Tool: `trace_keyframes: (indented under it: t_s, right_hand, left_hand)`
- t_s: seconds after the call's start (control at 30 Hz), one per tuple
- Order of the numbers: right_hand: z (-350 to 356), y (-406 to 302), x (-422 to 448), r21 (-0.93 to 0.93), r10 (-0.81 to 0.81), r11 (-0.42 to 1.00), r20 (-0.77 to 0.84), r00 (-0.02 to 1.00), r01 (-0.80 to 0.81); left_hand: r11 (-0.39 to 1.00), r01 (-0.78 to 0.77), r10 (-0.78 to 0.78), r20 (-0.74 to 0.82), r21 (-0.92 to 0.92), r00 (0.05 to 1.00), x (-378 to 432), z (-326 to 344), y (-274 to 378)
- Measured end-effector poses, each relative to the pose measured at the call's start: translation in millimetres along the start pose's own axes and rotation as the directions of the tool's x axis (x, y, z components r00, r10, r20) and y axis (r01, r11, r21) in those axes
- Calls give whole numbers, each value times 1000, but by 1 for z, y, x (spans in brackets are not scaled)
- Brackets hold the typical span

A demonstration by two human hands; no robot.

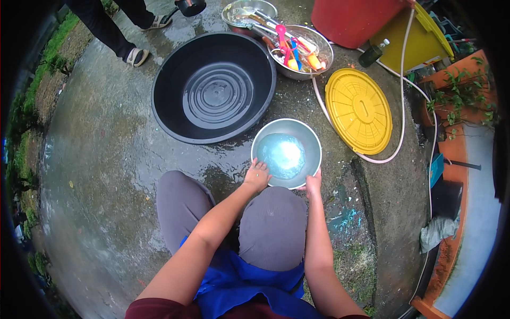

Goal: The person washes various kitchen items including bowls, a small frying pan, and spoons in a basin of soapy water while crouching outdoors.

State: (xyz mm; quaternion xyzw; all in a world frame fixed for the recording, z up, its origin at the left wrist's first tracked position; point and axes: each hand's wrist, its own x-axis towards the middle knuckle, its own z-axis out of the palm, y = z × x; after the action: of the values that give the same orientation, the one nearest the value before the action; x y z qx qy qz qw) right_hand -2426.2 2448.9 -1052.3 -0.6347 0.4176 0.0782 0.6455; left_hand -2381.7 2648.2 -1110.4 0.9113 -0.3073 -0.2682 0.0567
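A round metal bowl (313, 159) with bluish, shiny liquid in it is just beyond my right knee. My left hand (258, 175) lies at the bowl's near left rim, its fingertips on or over the edge. My right hand (313, 183) grips the near right rim, thumb on top and the fingers partly hidden below. Beyond the bowl to the left stands a large black plastic basin (219, 89) with a little water on its ribbed bottom. Behind it on the right, a metal bowl (328, 60) holds plastic measuring spoons and other utensils, beside another metal bowl (271, 8) with utensils.
A yellow lid (360, 111) lies on the wet concrete, partly ringed by a pale hose (403, 103). A red tub (346, 20), a yellow container (414, 44) and a dark green bottle (371, 55) stand behind. Another person's sandaled feet (137, 56) and a black pan (191, 6) are at upper left.
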Motion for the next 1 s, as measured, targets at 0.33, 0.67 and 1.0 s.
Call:
trace_keyframes:
  t_s: [0.33, 0.67, 1.0]
  right_hand:
    - [53, -135, -60, -202, -413, 894, -30, 910, 399]
    - [114, -169, -112, 127, -342, 938, 220, 913, 321]
    - [134, -156, -121, 106, -358, 934, 320, 877, 342]
  left_hand:
    - [518, -2, -247, -152, -855, 957, -18, -145, -9]
    - [86, -35, -272, -58, -996, 961, -39, -180, -12]
    - [137, -9, -162, -32, -991, 986, -65, -153, -21]
